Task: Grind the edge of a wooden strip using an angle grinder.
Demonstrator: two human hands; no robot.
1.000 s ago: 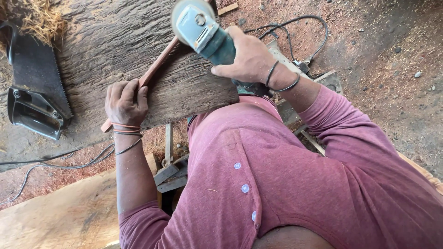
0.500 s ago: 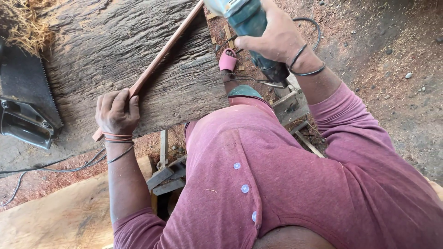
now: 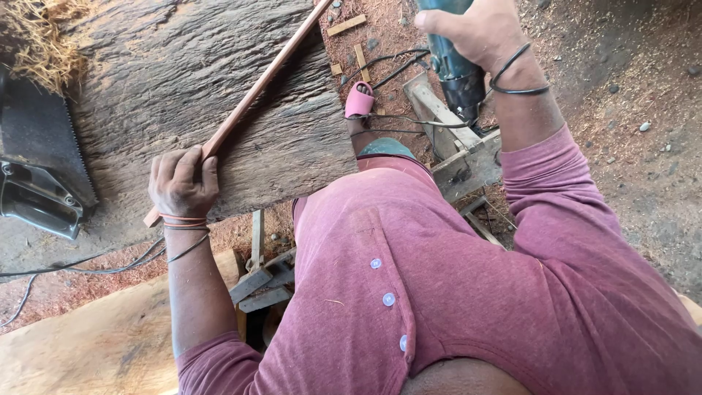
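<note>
Head view: the left hand (image 3: pixel 183 184) lies flat, its fingers (image 3: pixel 191 162) curled down and pressing the near end of a thin reddish wooden strip (image 3: pixel 252 99) against a rough, weathered slab (image 3: pixel 183 88); the strip runs diagonally away from those fingers towards the slab's far edge. To do this well, the strip likely needs firm, even pressure so it cannot slide on the uneven grain. The right hand (image 3: pixel 479 29) is clenched around a teal power tool (image 3: pixel 453 62), held off the slab's right edge, above a timber trestle (image 3: pixel 457 139). Left of the pressing fingers lies a hand saw (image 3: pixel 44 139).
</note>
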